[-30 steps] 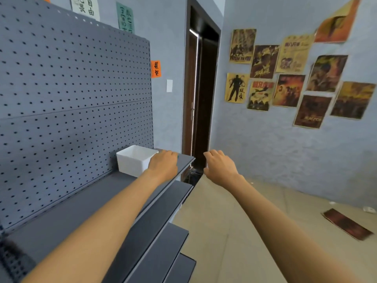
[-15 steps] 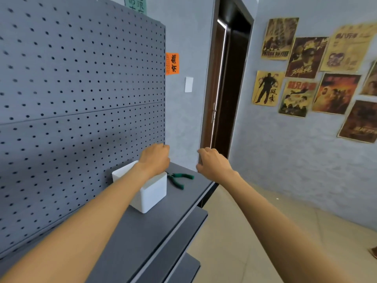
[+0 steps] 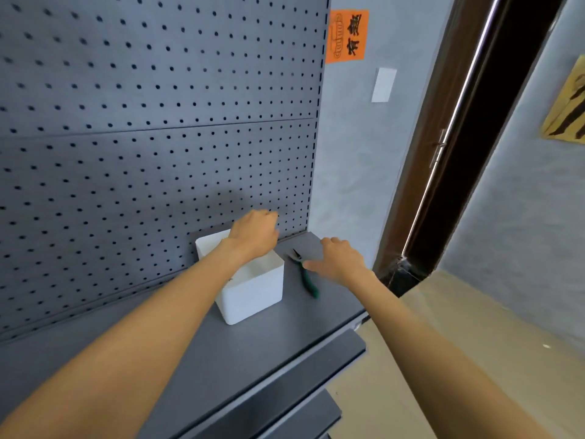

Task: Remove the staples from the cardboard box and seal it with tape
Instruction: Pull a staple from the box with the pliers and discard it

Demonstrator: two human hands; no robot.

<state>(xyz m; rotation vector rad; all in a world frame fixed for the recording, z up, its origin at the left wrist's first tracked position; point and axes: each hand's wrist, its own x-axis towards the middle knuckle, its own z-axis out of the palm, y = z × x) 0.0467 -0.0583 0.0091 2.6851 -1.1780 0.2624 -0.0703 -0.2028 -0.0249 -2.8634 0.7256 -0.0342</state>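
Beside the white bin (image 3: pixel 253 291), green-handled pliers (image 3: pixel 304 273) lie ungrasped; right hand (image 3: pixel 340 259) spread above them, left hand (image 3: pixel 254 232) loosely curled, empty. No cardboard box visible; staple-pulling unstarted.

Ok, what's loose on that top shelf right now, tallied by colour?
White: 1, the open bin
Green-handled: 1, the pliers
Total: 2. No cardboard box or tape in view.

I see a white bin (image 3: pixel 253 293) on the grey shelf (image 3: pixel 221 359), a pegboard (image 3: pixel 142 122) behind, and an orange sign (image 3: pixel 346 36) on the wall.
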